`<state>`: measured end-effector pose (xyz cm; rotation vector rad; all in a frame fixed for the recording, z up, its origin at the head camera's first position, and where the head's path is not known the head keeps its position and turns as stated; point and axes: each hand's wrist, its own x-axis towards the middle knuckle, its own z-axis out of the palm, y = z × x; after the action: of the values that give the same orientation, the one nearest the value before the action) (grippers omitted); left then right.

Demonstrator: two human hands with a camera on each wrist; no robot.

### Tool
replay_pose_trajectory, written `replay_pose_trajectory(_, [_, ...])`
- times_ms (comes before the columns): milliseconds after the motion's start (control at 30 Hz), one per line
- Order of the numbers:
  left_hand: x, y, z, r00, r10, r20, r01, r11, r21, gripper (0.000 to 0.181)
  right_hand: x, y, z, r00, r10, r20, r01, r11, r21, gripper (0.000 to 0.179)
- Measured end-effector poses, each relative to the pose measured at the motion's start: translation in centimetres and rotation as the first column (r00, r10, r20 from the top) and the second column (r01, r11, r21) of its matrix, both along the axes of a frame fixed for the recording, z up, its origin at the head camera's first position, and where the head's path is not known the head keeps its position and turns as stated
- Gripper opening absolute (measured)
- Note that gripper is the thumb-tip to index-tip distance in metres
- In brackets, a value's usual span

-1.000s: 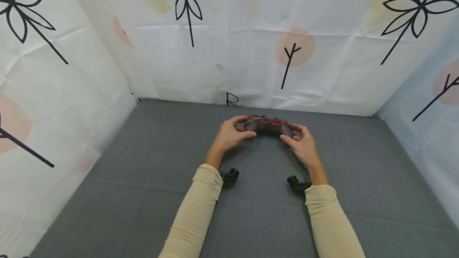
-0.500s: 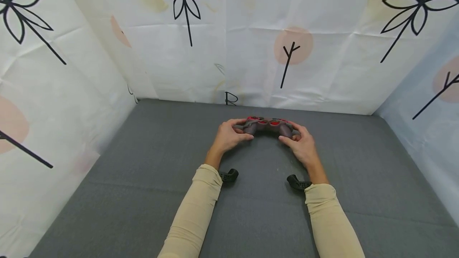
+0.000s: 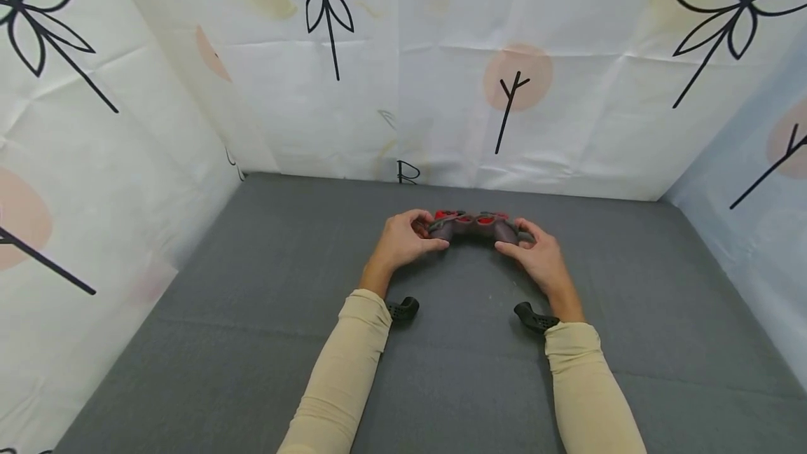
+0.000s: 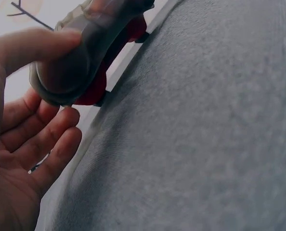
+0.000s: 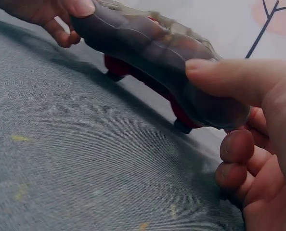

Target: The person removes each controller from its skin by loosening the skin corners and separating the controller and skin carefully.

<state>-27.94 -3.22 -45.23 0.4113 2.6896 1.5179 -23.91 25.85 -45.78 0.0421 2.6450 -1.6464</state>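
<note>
A dark grey game controller point(image 3: 474, 228) with red parts is held between both hands near the back of the grey surface. My left hand point(image 3: 404, 238) pinches its left grip; in the left wrist view the thumb point(image 4: 61, 44) lies along the near side and the other fingers curl below and behind. At the opposite end my right hand point(image 3: 538, 258) pinches the right grip, its thumb point(image 5: 215, 74) pressed on the near side. In the right wrist view, red, dark-tipped parts of the controller point(image 5: 148, 45) point down close over the surface.
Grey cloth point(image 3: 454, 384) covers the work surface. White printed sheets point(image 3: 441, 111) wall it in at the back and both sides. A black curved band piece point(image 3: 405, 310) sits at the left wrist, and another black band piece point(image 3: 534, 318) at the right.
The controller has come slightly nearer to me, and its red parts show more clearly. My right hand and forearm have shifted a little to the right. The left arm has hardly moved.
</note>
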Motion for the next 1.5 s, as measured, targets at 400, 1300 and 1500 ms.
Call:
replay_pose_trajectory(400, [0.03, -0.41, -0.03, 0.996, -0.084, 0.017, 0.085, 0.994, -0.067, 0.046, 0.51, 0.76, 0.39, 0.997, 0.063, 0.047, -0.066, 0.996, 0.056, 0.086])
replay_pose_trajectory(1300, [0.24, -0.68, 0.15, 0.995, -0.096, 0.009, 0.096, 0.993, -0.061, 0.043, 0.29, 0.04, 0.88, 0.998, 0.048, 0.029, -0.051, 0.996, 0.078, 0.069])
replay_pose_trajectory(1500, [0.31, -0.56, 0.04, 0.995, -0.101, 0.011, 0.102, 0.993, -0.057, 0.043, 0.4, 0.13, 0.83, 0.998, 0.032, 0.046, -0.032, 0.999, -0.015, 0.071])
